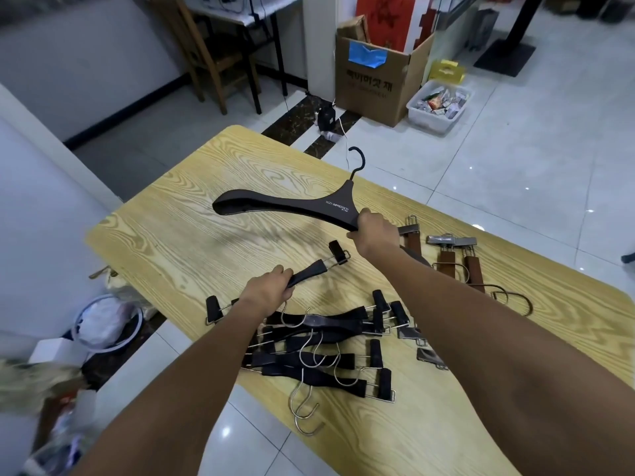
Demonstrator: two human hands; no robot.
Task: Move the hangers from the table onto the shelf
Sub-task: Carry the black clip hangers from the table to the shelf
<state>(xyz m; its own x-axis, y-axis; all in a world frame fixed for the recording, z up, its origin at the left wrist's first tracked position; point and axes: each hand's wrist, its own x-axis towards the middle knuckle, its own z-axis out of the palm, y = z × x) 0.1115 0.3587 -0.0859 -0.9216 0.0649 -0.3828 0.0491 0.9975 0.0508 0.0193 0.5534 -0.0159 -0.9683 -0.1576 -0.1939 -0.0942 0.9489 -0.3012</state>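
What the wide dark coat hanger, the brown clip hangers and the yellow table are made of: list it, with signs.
Wide dark coat hanger, held by the right hand: likely moulded plastic, matt, printed lettering; dark metal hook. Brown clip hangers: seemingly varnished wood, reddish; shiny metal clips and hooks. Yellow table: wood-grain top, possibly laminate, bold swirling pattern.

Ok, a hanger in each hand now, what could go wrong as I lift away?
The left grip holds its clip hanger at the edge of the pile of black clip hangers, whose metal hooks interlock; one may snag and drag others along.
That pile lies close to the table's near edge, so dragged hangers could fall.
The right grip holds the coat hanger by one arm's end, so it may twist.
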